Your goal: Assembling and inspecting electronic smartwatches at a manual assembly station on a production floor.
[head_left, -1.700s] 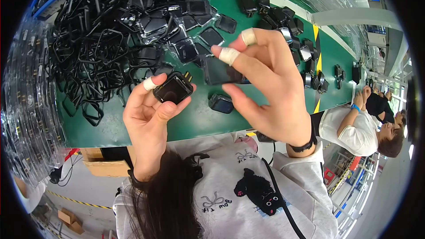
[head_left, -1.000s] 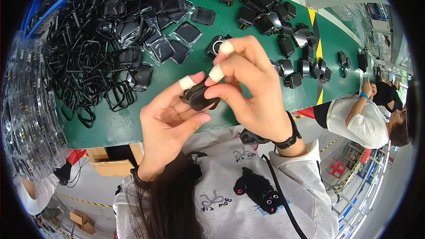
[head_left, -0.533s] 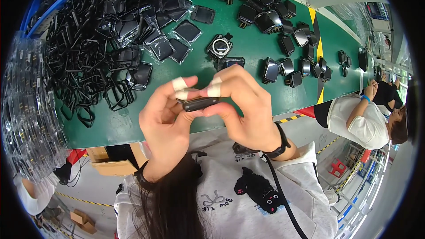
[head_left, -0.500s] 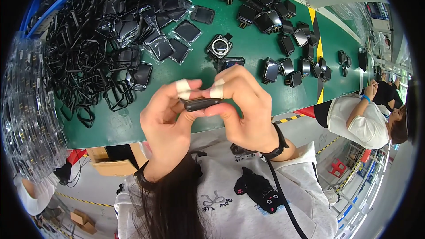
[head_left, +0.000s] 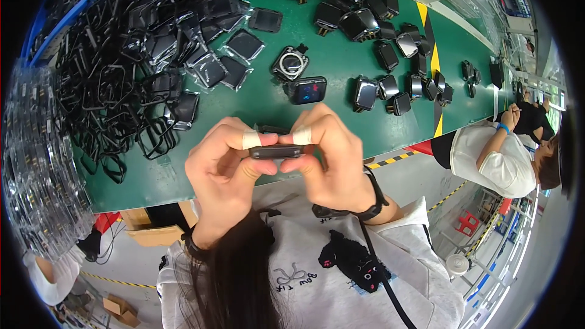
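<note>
Between both hands is a dark watch case [head_left: 276, 152], seen edge-on. My left hand [head_left: 216, 161] pinches its left end between thumb and forefinger. At its right end, my right hand [head_left: 335, 161] grips it the same way. Pale tape wraps each forefinger. Just behind the fingertips shows another dark edge [head_left: 272, 129]; whether it belongs to the case I cannot tell. Beyond the hands, a watch with a lit screen [head_left: 309, 90] lies on the green table [head_left: 237, 106]. Next to it is a watch body with a silver ring on its back [head_left: 290, 64].
Black frames [head_left: 109, 85] and film-wrapped flat black pieces [head_left: 210, 69] are heaped on the left. Several black watch bodies [head_left: 365, 94] stand at the right, near a yellow-black tape line [head_left: 434, 55]. Clear plastic trays [head_left: 36, 164] are stacked far left. Another person [head_left: 487, 152] sits at right.
Both hands have come lower and leveled the watch case, with the thumbs below it. The lit-screen watch, partly covered before, now shows fully. The whole view has shifted slightly.
</note>
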{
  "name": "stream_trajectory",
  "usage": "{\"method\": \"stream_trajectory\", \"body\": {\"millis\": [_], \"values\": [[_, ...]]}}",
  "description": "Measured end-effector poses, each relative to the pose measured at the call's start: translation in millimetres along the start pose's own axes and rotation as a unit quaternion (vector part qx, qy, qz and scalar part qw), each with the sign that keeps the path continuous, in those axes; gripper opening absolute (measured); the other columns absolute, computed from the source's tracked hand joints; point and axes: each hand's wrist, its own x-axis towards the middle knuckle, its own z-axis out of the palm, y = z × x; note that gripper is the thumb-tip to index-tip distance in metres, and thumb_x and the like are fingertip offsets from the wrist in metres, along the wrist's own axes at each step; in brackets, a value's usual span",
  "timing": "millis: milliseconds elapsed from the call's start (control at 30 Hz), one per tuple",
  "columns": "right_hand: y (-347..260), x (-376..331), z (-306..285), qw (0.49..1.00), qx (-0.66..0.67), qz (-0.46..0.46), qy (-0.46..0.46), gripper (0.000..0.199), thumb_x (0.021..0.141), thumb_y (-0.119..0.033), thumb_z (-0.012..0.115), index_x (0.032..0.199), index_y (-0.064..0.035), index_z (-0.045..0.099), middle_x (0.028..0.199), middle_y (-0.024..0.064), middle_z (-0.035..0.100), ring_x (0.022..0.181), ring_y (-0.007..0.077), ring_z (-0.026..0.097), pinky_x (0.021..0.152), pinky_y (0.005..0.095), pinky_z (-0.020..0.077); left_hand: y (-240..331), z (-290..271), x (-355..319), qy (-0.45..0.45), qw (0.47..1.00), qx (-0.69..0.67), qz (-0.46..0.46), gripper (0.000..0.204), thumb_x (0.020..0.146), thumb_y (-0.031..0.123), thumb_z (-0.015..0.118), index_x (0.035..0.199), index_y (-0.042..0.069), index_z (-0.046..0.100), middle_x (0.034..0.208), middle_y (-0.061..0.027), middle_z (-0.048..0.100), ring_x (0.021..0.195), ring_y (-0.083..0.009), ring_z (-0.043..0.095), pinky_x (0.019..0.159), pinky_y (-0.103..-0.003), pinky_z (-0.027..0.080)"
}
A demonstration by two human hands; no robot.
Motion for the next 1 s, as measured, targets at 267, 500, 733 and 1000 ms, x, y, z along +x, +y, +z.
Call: {"method": "stream_trajectory", "body": {"millis": [267,500,733,1000], "values": [[-2,-2,-11,0.998,0.029,0.056,0.002,0.033,0.072,0.003,0.072,0.099,-0.0012,0.052,0.088,0.0102,0.054,0.074,0.0194,0.053,0.065,0.0281,0.0457,-2,7,0,0.028,0.998,0.008,-0.059,0.024,0.073,-0.009,0.07,0.095,-0.007,0.062,0.091,-0.0097,0.059,0.076,-0.0147,0.061,0.062,-0.023,0.053],[-16,11,-35,0.99,-0.121,0.042,-0.058,0.026,0.072,-0.002,0.071,0.094,-0.0002,0.058,0.09,0.0127,0.054,0.079,0.0269,0.055,0.067,0.0336,0.0455,-1,22,-1,-0.018,0.958,0.283,0.042,0.044,0.07,-0.006,0.073,0.109,-0.002,0.053,0.096,-0.0128,0.064,0.077,-0.0185,0.067,0.061,-0.028,0.056],[-9,27,-47,0.978,-0.164,0.071,-0.108,0.018,0.072,0.003,0.066,0.087,0.0005,0.057,0.083,0.0138,0.053,0.074,0.0318,0.055,0.063,0.0357,0.0456,-13,41,13,0.032,0.97,0.239,-0.042,0.037,0.072,-0.006,0.071,0.102,-0.001,0.051,0.094,-0.0125,0.063,0.075,-0.0184,0.067,0.06,-0.026,0.055],[44,104,-82,0.893,-0.438,-0.089,-0.047,0.026,0.074,-0.001,0.067,0.099,-0.002,0.06,0.104,0.0124,0.053,0.082,0.0325,0.057,0.072,0.0364,0.0473,-27,41,26,0.03,0.946,0.321,0.021,0.022,0.072,-0.001,0.072,0.086,0.001,0.056,0.099,-0.0123,0.049,0.066,-0.0247,0.058,0.052,-0.033,0.048]]}}
